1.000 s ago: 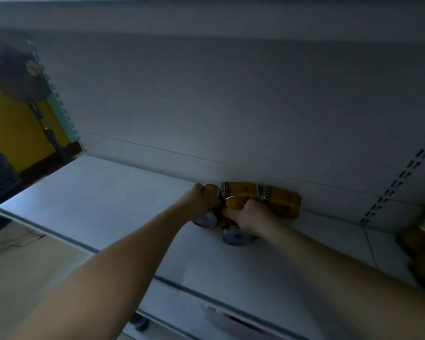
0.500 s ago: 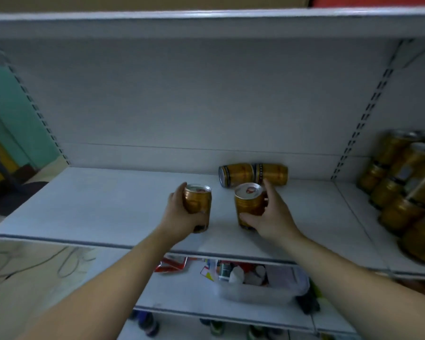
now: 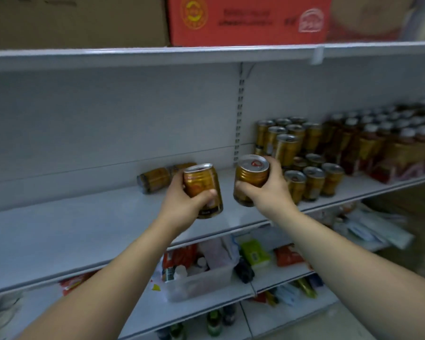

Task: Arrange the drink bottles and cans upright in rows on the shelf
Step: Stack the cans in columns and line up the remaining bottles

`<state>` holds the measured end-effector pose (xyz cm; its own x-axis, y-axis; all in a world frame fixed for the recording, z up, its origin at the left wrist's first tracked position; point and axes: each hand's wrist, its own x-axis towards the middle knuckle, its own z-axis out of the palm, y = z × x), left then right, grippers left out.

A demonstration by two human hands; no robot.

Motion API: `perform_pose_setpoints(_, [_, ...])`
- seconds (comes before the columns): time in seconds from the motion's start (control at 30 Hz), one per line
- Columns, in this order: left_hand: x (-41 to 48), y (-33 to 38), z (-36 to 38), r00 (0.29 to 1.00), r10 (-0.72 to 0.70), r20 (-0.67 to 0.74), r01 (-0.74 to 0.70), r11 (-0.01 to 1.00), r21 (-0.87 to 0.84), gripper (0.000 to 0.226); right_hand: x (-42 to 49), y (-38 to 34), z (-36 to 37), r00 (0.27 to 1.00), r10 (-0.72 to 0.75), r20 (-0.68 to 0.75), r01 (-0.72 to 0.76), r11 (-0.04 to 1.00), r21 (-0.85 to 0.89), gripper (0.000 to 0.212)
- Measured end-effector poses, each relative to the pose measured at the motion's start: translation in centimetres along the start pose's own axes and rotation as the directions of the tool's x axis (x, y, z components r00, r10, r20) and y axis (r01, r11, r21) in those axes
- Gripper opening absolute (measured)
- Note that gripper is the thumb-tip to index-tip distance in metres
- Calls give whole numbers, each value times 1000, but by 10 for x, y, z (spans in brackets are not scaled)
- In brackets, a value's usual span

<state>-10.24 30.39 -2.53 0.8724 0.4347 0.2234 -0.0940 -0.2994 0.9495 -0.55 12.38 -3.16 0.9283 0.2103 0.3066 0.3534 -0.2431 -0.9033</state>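
Holding one gold can [image 3: 203, 191] in left hand [image 3: 182, 201], another can [image 3: 250, 184] in right hand [image 3: 268, 192], fingers wrapped tight, both above the shelf [image 3: 84, 231]. Best setting them down straight, next to the rows [image 3: 309, 180].

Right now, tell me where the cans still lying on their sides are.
In the head view, the two lying cans are at the back of the middle shelf, against the rear panel, just left of and behind the can in the left hand.
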Motion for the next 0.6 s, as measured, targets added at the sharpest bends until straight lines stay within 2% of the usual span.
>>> perform_pose_setpoints(0.17, [-2,31,108,993,38,107,-32,998,-56,45,0,26,-115,995,22,-98,-23,1000,-17,67])
perform_pose_setpoints(0.27, [-5,49,175,987,33,159,-24,998,-54,59,1,40,-187,989,27,-144,-33,999,-37,63])
perform_pose_setpoints(0.33, [-8,58,215,987,20,158,-12,999,-46,70,3,49,-228,985,22,-171,-33,997,-63,64])
perform_pose_setpoints(0.43, [-10,68,264,990,23,143,-21,1000,-15,72,8,64,-274,986,19,-163,-33,996,-81,68])
perform_pose_setpoints(0.6, [-5,79,299,995,-39,96,32,997,68,81,25,83,-311,994,49,-98,-53,998,-43,80])
